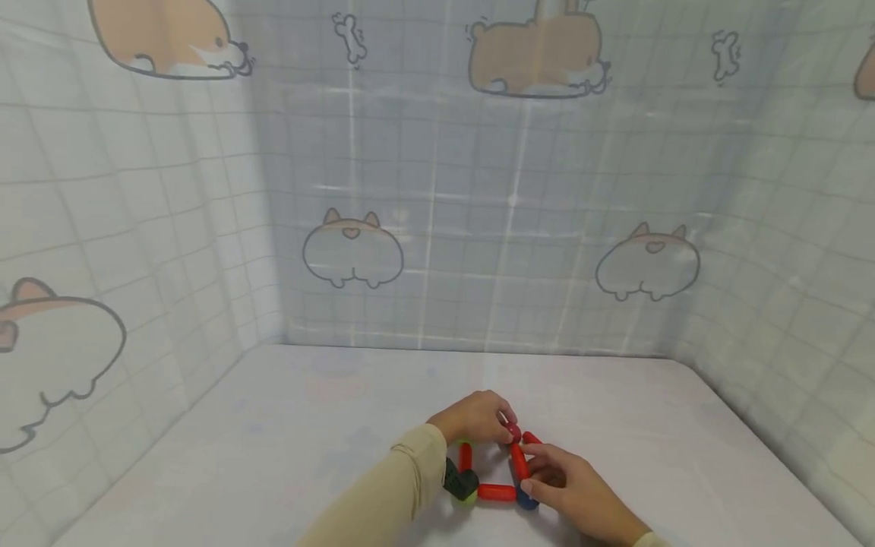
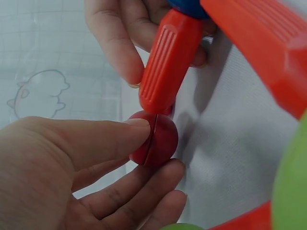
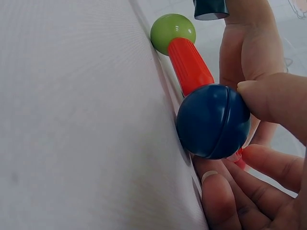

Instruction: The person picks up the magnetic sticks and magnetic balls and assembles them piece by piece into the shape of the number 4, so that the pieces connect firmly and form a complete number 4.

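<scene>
From the head, the left hand [image 1: 475,418] pinches a red ball [image 1: 513,434] between thumb and fingers, while the right hand [image 1: 566,484], fingers curled, grips a blue ball [image 1: 525,500]. The red stick [image 1: 520,463] lies between them, its long axis running from the left fingertips back to the right thumb; the right hand is nearer its length. From the left wrist, the stick's end sits against the red ball, whether joined I cannot tell. From the right wrist, the thumb touches the blue ball, and a second stick [image 3: 190,66] leads away to a green ball [image 3: 172,31].
</scene>
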Demonstrator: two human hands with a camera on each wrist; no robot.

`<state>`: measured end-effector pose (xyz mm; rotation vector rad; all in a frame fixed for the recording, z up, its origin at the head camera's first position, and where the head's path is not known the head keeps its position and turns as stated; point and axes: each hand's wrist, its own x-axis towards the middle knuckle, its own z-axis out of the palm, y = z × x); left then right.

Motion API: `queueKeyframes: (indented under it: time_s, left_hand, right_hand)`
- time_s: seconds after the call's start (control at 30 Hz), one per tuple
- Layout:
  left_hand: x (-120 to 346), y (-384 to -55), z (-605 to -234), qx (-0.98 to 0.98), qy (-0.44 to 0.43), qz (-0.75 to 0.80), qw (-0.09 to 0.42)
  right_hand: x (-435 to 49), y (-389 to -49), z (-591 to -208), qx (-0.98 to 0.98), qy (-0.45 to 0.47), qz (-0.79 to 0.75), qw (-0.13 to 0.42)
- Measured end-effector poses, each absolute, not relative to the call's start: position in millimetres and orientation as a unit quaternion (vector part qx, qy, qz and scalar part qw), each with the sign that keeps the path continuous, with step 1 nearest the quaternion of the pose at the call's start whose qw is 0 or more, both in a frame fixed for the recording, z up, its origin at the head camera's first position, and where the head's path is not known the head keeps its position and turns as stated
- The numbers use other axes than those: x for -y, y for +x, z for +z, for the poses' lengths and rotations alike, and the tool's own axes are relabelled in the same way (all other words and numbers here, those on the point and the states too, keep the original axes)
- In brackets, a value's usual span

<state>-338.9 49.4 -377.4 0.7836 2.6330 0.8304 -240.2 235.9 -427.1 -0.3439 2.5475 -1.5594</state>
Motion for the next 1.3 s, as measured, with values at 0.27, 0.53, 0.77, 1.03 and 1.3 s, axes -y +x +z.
queueKeyframes:
  time_s: [0.27,0.53,0.77,1.03,1.3]
  left_hand:
    - [-48.6,-339.4,-376.4,-0.907,0.272,0.284,0.149]
    - [-49.5,-338.3,-375.1,-0.91,0.268,0.278,0.15]
    - [-47.7,-336.7,-374.1,-0.911,0.266,0.276,0.151]
    - [-39.0,-336.8,-377.1,-0.895,0.303,0.296,0.14]
    - [-22.4,-329.3,-379.7,-0.87,0.307,0.378,0.076]
  right_hand:
    - [-237.6,-241.2,-427.5,-0.851,-0.111,-0.51,0.064]
    - [-237.9,-242.8,-428.1,-0.851,-0.114,-0.508,0.064]
    - [-236.2,-243.8,-428.0,-0.857,-0.104,-0.5,0.066]
    - [-236.0,-242.0,-428.9,-0.857,-0.105,-0.5,0.069]
    - [-237.8,-240.7,-427.8,-0.863,-0.112,-0.489,0.059]
